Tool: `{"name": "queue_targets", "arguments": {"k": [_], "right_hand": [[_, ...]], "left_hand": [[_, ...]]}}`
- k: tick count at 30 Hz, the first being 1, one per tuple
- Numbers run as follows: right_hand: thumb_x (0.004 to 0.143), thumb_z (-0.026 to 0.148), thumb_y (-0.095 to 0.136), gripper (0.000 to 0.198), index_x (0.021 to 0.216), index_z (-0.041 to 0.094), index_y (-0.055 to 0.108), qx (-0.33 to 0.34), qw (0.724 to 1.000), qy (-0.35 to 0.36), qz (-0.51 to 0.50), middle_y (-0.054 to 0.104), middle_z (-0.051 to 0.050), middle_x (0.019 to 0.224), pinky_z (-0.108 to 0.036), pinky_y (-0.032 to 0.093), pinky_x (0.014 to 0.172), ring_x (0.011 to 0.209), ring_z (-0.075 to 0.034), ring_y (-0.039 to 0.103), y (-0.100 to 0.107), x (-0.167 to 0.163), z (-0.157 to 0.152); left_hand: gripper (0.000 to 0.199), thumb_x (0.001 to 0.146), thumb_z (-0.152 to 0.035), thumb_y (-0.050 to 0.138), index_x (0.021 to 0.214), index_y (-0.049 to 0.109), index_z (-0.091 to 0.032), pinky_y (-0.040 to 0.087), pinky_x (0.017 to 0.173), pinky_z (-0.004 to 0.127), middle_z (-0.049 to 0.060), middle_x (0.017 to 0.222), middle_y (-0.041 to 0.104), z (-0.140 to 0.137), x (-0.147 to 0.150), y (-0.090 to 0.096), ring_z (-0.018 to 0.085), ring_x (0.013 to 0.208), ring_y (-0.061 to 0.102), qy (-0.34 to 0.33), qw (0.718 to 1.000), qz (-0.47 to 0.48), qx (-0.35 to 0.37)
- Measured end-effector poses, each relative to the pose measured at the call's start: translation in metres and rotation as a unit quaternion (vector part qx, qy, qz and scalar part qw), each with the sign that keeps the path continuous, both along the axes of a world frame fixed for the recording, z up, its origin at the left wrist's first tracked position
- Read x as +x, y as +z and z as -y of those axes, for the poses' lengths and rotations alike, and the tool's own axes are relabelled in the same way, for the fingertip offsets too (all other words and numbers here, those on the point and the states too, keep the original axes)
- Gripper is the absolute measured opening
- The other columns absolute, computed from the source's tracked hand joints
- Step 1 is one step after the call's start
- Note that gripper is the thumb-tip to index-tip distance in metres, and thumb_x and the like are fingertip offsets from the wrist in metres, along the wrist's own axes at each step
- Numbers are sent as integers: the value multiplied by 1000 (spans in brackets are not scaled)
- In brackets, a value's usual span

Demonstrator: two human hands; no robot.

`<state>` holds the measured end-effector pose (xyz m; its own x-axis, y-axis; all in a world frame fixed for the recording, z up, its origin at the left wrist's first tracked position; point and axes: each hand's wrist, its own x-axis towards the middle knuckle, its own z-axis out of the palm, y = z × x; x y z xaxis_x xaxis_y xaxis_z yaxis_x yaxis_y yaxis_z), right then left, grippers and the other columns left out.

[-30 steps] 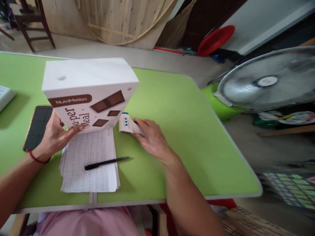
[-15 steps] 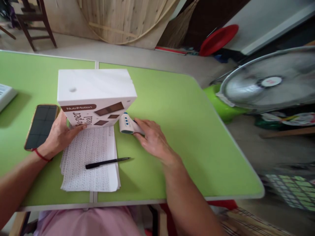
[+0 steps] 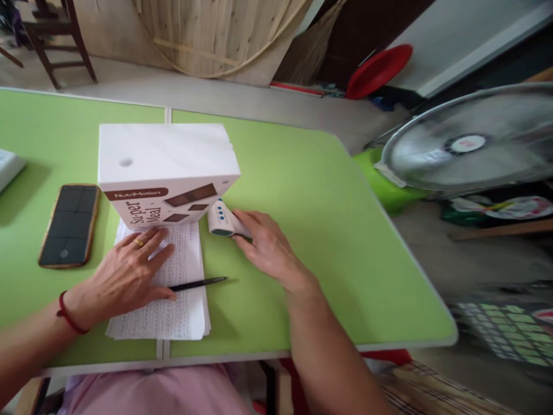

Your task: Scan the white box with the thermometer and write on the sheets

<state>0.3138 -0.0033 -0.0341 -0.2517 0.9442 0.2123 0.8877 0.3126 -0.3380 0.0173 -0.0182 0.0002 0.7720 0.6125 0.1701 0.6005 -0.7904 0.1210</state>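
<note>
My left hand (image 3: 133, 271) lies flat on a stack of handwritten paper sheets (image 3: 190, 317), fingers stretched out and a gold ring on one. Its thumb reaches the black pen (image 3: 199, 284), whose left end is hidden under the hand. Just beyond the fingertips stands a white box (image 3: 168, 153) printed "NutriMotion" with brown bars, resting over the far end of the sheets. My right hand (image 3: 270, 248) is closed round the handle of a white infrared thermometer (image 3: 222, 219) with blue buttons, low over the table beside the box.
Left of the papers a phone (image 3: 69, 225) in a brown-edged case lies on the green table (image 3: 311, 190). Part of another white box (image 3: 8, 167) shows at the left edge. Past the table's right side stands a fan (image 3: 466, 138); a wooden chair (image 3: 60, 34) is at the back left.
My left hand has let go of the box's lower left side and come down onto the papers, covering part of the pen. My right hand keeps the thermometer in place.
</note>
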Motion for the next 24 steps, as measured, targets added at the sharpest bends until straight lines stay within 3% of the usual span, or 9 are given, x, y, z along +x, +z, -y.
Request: {"name": "queue_targets", "arguments": {"k": [8, 12, 15, 17, 21, 24], "right_hand": [[83, 17, 53, 45, 128, 15, 56, 18, 1000, -8, -13, 64, -17, 111, -58, 47, 94, 104, -33, 59, -3, -2, -1], [83, 15, 53, 40, 122, 16, 61, 59, 997, 7, -43, 62, -17, 111, -54, 49, 91, 106, -32, 56, 11, -9, 6], [89, 18, 53, 24, 105, 24, 69, 9, 985, 142, -98, 66, -7, 88, -43, 52, 77, 84, -23, 61, 26, -20, 17], [89, 19, 54, 20, 97, 24, 71, -40, 976, 202, -76, 64, -5, 77, -36, 48, 68, 74, -20, 58, 31, -27, 24], [87, 14, 53, 20, 79, 19, 71, -38, 974, 222, 29, 61, -5, 69, -32, 40, 62, 67, -18, 54, 27, -32, 26], [82, 9, 52, 21, 73, 18, 68, -23, 973, 229, 28, 62, -3, 64, -30, 38, 60, 62, -16, 53, 20, -24, 18]], "left_hand": [[80, 87, -73, 35, 131, 54, -9, 42, 104, 56, 24, 143, 44, -2, -4, -5, 38, 132, 44, 29, 999, -17, -31], [77, 89, -71, 33, 134, 52, -11, 37, 108, 57, 22, 144, 43, -8, -6, -8, 37, 134, 42, 39, 999, -2, -38], [65, 94, -62, 37, 131, 54, -11, 38, 106, 58, 22, 142, 46, -9, -6, -10, 38, 132, 43, 36, 999, 22, -28], [51, 98, -48, 40, 127, 57, -10, 44, 100, 57, 21, 138, 51, -9, -4, -10, 38, 127, 48, 33, 999, 29, -2], [32, 97, -18, 38, 113, 64, -10, 54, 76, 47, 16, 126, 62, -8, 2, -10, 32, 100, 60, 23, 998, 40, 43], [32, 96, -12, 36, 110, 65, -10, 53, 72, 42, 14, 125, 62, -10, 4, -11, 26, 87, 58, 4, 998, 53, 22]]}}
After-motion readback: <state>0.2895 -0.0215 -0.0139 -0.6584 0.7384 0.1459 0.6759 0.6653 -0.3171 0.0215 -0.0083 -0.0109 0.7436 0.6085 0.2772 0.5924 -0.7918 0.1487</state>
